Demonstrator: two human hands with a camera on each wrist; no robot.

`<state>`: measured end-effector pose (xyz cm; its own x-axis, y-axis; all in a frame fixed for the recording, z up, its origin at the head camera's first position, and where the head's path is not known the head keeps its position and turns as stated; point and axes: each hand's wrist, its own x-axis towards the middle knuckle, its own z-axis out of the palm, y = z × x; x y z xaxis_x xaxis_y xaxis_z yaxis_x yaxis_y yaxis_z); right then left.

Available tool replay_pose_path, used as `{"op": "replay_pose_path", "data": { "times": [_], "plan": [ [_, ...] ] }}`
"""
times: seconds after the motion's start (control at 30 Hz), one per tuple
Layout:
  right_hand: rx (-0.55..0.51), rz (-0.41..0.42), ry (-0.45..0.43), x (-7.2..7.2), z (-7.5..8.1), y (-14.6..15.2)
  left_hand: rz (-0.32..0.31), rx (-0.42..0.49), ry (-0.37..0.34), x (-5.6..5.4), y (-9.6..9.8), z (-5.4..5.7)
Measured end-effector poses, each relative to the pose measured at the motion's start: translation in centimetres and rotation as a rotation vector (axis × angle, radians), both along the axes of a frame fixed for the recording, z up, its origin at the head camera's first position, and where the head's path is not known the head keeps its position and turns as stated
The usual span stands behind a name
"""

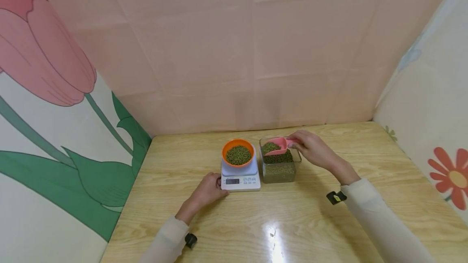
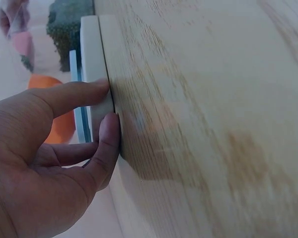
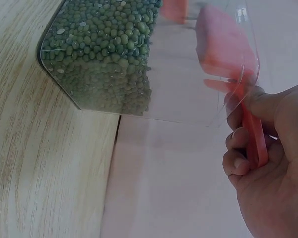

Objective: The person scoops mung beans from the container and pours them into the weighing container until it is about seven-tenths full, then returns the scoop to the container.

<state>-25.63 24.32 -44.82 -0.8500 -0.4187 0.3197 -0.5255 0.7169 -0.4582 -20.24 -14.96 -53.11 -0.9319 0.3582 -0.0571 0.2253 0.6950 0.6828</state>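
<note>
A white digital kitchen scale (image 1: 240, 182) carries an orange bowl (image 1: 238, 140) with green mung beans (image 1: 239, 156) in it. My left hand (image 1: 207, 190) holds the scale's front left corner, thumb at the front edge and other fingers at the side; the left wrist view shows its fingertips against the casing. To the right of the scale stands a clear rectangular container (image 1: 279, 173), partly filled with mung beans (image 3: 102, 44). The fingers of my right hand (image 3: 273, 134) wrap round the handle of a pink scoop (image 1: 280, 144). Beans lie in the scoop, inside the container's opening above the bean surface.
Both things stand on a wood-grain table (image 1: 175, 157), close side by side. Behind the table hangs a pinkish covering (image 1: 226, 72). Painted flower walls (image 1: 47, 56) flank it left and right. Light reflects off the tabletop near the front.
</note>
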Motion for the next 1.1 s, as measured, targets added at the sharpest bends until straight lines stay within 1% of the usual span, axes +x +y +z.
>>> {"op": "replay_pose_path", "data": {
  "times": [0.53,0.7,0.97,1.1],
  "plan": [
    [-0.030,-0.029,-0.024,-0.29,-0.21,0.40,-0.005,-0.002,0.017,-0.25,-0.06,-0.40],
    [-0.032,-0.031,-0.018,-0.27,-0.20,0.56,-0.003,-0.008,0.023,-0.26,-0.05,-0.45],
    [-0.044,-0.038,-0.034,-0.16,-0.07,0.69,0.010,-0.004,0.010,-0.41,0.02,-0.65],
    [-0.050,-0.038,-0.038,-0.14,-0.03,0.65,0.004,0.002,0.011,-0.46,0.00,-0.78]
  ]
}}
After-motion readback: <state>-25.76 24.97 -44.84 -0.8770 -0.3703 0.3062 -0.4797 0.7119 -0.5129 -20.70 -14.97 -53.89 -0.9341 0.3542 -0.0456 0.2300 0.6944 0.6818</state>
